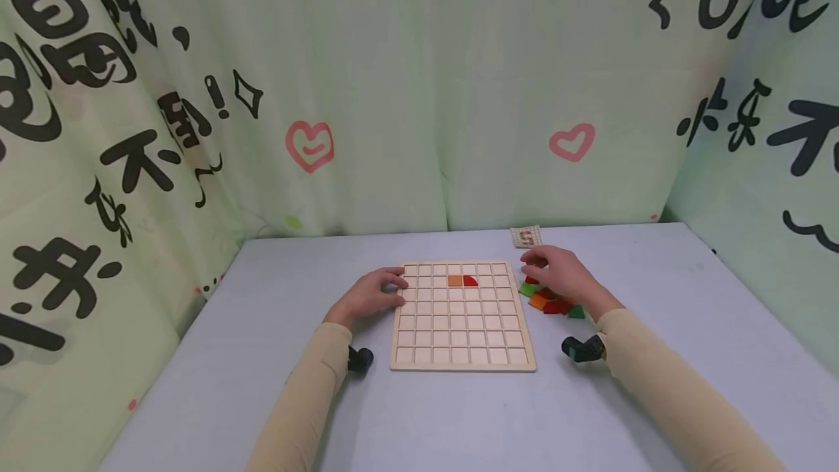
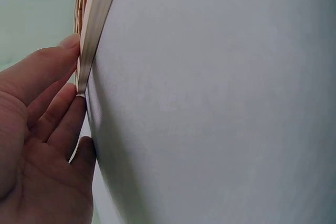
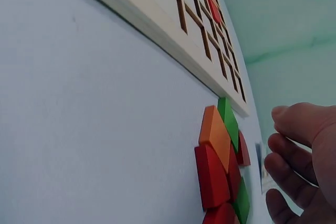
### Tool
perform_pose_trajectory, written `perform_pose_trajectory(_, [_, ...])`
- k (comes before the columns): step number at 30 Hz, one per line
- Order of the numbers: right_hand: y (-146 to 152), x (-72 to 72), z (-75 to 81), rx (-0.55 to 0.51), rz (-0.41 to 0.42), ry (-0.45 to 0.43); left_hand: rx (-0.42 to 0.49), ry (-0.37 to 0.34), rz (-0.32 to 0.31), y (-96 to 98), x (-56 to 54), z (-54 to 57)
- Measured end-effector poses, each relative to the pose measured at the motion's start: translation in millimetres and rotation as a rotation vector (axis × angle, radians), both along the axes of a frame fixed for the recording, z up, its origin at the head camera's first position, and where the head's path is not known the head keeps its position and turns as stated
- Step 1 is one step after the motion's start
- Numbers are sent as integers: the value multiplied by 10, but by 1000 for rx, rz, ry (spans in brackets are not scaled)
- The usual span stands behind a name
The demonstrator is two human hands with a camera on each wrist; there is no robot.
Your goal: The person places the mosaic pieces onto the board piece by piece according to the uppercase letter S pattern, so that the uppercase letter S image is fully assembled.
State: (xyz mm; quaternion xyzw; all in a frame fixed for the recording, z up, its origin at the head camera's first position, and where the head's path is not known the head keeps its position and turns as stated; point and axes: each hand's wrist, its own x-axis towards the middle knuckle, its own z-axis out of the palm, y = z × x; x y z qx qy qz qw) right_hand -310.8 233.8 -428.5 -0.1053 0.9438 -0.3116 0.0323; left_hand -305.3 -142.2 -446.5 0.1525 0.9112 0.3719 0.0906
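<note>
A wooden grid board (image 1: 464,355) lies flat on the table, with an orange square tile (image 1: 455,280) and a red quarter-round tile (image 1: 470,281) side by side in its second row. At the board's upper left edge rests my left hand (image 1: 370,293), thumb and fingers touching the rim; the left wrist view shows its fingers nearly straight along the frame (image 2: 100,19). My right hand (image 1: 562,275) hovers over a small pile of red, orange and green blocks (image 3: 212,177) beside the board. Its fingers are loosely bent, and nothing shows between them in the right wrist view.
A small printed card (image 1: 526,237) lies at the table's back edge, beyond the right hand. The white table (image 1: 452,421) is enclosed by pale green curtains (image 1: 432,93) with black lettering and red hearts.
</note>
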Motion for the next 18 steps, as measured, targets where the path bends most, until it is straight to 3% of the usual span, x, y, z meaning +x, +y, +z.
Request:
perform_pose_trajectory(8, [187, -32, -51, 59, -8, -46, 6, -16, 8, 5, 11, 14])
perform_pose_trajectory(18, [195, -47, -70, 71, 33, -79, 13, 0, -5, -4, 2, 8])
